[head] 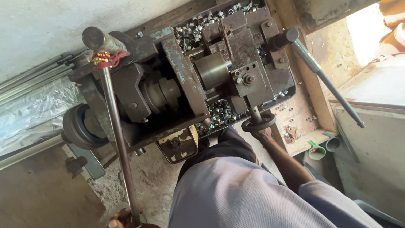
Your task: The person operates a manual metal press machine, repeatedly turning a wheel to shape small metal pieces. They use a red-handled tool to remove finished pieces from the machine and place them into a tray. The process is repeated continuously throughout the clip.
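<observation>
Left hand (122,218) is closed around the bottom end of the long lever (117,135), mostly cut off by the frame edge, so the fingers are barely readable. The lever's long axis runs up and slightly left from that hand to a pivot with red thread (110,59) on the small lathe (185,80). Right hand (263,134) grips the round handwheel (258,123) from below; the wheel hides its fingers. The wheel's short shaft points up into the machine's slide. Above and left of the right hand, cut metal rings (219,112) fill the tray. A second rod handle (327,82) slants down to the right, well apart from both hands. The person's grey-clad leg (253,194) blocks the floor between the hands.
</observation>
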